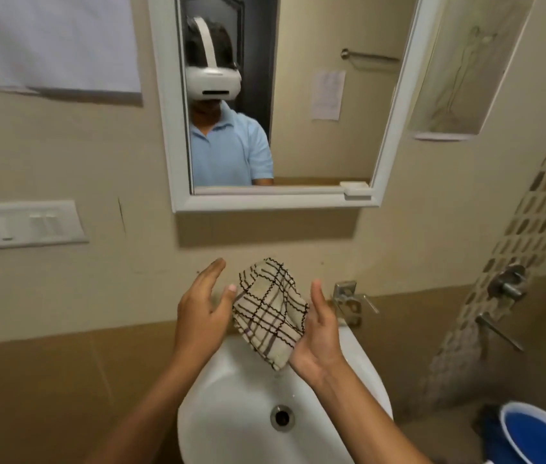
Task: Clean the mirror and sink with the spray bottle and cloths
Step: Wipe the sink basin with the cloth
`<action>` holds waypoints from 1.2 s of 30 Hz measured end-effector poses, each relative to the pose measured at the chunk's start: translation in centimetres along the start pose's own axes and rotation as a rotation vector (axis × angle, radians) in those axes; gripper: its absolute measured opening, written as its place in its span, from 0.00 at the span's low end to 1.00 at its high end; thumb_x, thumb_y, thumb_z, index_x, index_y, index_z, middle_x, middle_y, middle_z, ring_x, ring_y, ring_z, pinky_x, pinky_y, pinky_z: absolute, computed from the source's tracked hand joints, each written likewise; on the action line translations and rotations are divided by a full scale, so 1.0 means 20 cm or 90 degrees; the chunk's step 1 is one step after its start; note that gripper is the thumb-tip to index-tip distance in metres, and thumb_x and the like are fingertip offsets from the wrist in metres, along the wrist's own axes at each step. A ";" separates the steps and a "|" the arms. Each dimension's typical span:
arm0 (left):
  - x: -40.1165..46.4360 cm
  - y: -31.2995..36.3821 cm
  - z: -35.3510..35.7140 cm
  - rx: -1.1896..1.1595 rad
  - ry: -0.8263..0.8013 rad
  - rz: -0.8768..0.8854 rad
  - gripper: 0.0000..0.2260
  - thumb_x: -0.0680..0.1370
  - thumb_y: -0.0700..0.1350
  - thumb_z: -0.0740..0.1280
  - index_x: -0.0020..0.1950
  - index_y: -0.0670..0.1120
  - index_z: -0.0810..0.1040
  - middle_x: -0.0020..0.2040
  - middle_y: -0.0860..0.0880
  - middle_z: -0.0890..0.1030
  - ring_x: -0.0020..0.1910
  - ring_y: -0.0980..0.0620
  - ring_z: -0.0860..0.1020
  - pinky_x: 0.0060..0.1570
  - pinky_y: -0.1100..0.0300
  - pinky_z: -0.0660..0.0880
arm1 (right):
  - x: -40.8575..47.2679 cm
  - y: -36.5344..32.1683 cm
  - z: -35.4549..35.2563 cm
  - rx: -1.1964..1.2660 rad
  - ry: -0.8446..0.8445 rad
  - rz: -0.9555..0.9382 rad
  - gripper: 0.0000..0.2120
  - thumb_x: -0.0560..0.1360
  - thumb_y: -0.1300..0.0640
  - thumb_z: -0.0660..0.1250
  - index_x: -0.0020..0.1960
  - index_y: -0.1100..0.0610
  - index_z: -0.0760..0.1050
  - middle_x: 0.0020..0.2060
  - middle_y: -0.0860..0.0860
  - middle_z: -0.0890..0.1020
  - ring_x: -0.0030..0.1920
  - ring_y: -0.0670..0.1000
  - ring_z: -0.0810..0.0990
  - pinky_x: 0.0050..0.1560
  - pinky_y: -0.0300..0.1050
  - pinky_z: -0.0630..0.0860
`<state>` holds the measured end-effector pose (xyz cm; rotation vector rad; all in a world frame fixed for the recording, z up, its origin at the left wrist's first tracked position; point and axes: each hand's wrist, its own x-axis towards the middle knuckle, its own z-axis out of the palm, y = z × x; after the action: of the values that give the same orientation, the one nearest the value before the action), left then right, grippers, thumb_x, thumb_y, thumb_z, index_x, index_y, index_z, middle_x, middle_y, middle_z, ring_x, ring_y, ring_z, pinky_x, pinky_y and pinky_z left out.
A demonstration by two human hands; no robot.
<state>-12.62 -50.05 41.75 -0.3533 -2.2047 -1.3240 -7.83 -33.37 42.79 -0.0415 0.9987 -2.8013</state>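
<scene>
A beige checked cloth (269, 311) with dark wavy lines hangs bunched above the white sink (231, 396). My right hand (318, 333) cups the cloth from the right, palm up, fingers loosely curled against it. My left hand (203, 308) is beside the cloth on the left, fingers spread, its thumb tip touching the cloth's edge. A drop of water falls from the cloth toward the basin. The white-framed mirror (325, 95) hangs on the wall above and reflects a person in a headset and light blue shirt. No spray bottle is in view.
A metal tap (348, 298) is mounted on the wall behind the sink, to the right. A white switch panel (20, 224) sits on the left wall. A blue bucket (542, 433) stands low right, below wall taps (507, 283). A recessed niche (465, 72) is right of the mirror.
</scene>
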 end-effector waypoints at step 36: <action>-0.30 -0.99 0.86 0.563 -0.416 -0.227 0.33 0.80 0.55 0.58 0.78 0.40 0.52 0.79 0.42 0.54 0.78 0.44 0.53 0.75 0.47 0.50 | 0.74 0.38 -1.55 -1.346 0.050 -0.031 0.36 0.75 0.34 0.50 0.77 0.52 0.61 0.77 0.57 0.62 0.77 0.63 0.58 0.72 0.69 0.44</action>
<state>-22.59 -44.39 17.41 -0.0354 -3.2420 -0.2440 -23.74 -22.30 13.53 -0.1754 3.0923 -0.5382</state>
